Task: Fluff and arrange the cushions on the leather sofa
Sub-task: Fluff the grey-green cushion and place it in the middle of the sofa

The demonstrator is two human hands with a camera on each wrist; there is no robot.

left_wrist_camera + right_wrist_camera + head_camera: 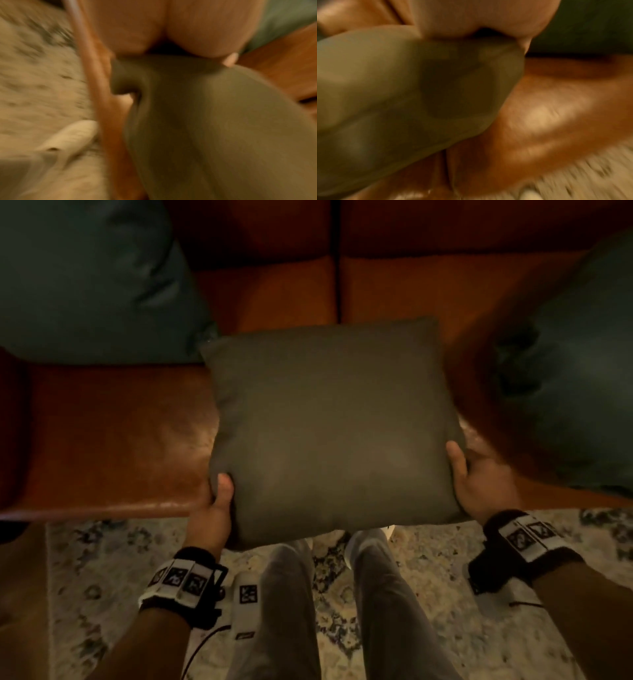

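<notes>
A square olive-brown cushion (334,426) is held flat in front of me, above the front edge of the brown leather sofa (113,436). My left hand (215,501) grips its near left corner, thumb on top. My right hand (476,474) grips its near right side, thumb on top, fingers hidden beneath. Both wrist views are blurred; the left wrist view shows the cushion (214,128) pinched under my left hand (171,29), and the right wrist view shows the cushion (402,94) under my right hand (479,17).
Two dark green cushions lean on the sofa, one at back left (89,278) and one at right (579,378). A patterned pale rug (102,594) lies under my legs (291,611). A seam (337,268) splits the seat cushions.
</notes>
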